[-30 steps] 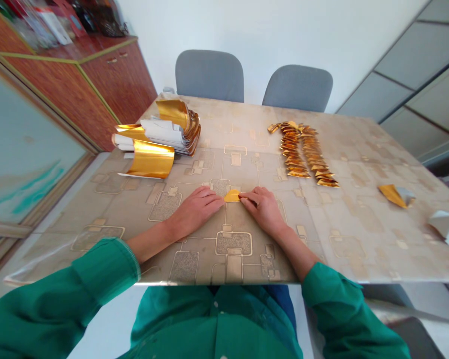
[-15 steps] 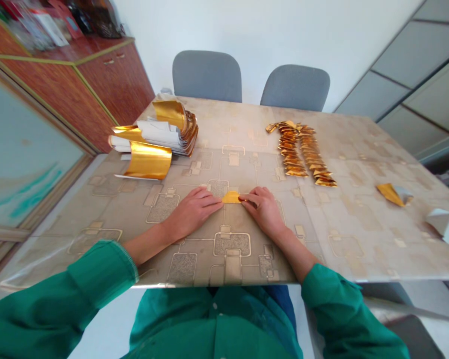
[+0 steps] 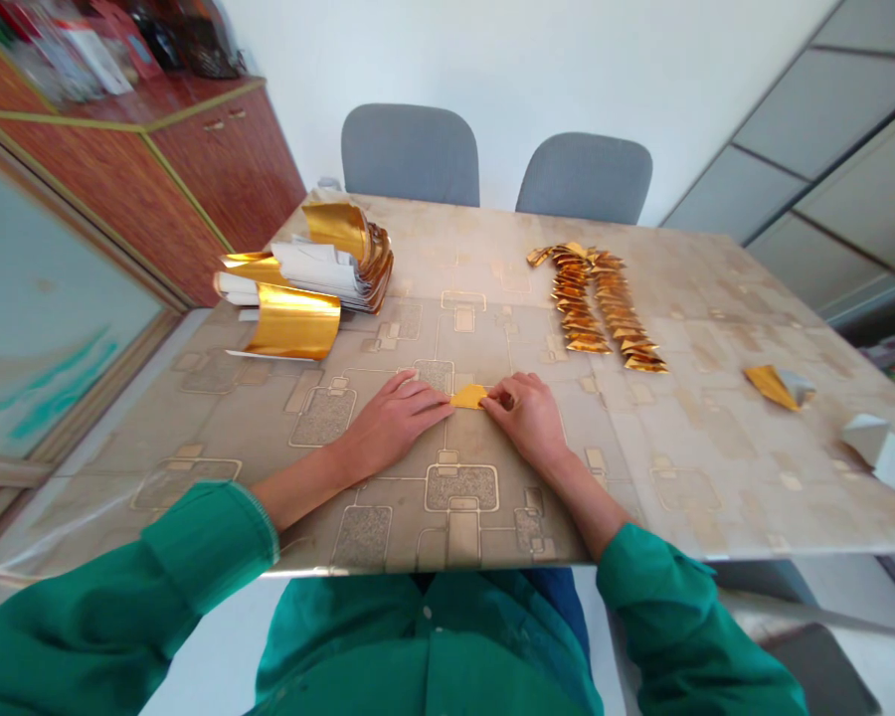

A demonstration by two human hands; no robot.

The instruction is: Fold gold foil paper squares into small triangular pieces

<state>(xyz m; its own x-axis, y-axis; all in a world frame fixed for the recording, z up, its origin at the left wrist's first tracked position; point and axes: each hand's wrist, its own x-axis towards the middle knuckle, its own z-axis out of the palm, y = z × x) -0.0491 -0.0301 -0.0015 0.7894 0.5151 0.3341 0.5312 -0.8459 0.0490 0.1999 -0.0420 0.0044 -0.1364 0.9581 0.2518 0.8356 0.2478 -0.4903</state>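
On the beige patterned tablecloth (image 3: 447,537), a small folded gold paper (image 3: 469,397) lies between the hands: the right hand (image 3: 527,418) pinches one end, the left hand (image 3: 394,420) touches the other, though whether it grips I can't tell. Beyond sit a foil-sheet stack (image 3: 343,273) and two rows of folded gold pieces (image 3: 580,310), with grey chairs (image 3: 410,154) before a white wall (image 3: 507,60).

small folded gold paper piece (image 3: 468,397), angular outline, on the patterned tablecloth (image 3: 410,467), between both hands (image 3: 397,418)

L hand (image 3: 399,423), R hand (image 3: 528,418) block nr-mid tbl (image 3: 458,542), gap past them btwn paper stack (image 3: 332,270) & folded gold rows (image 3: 580,308)
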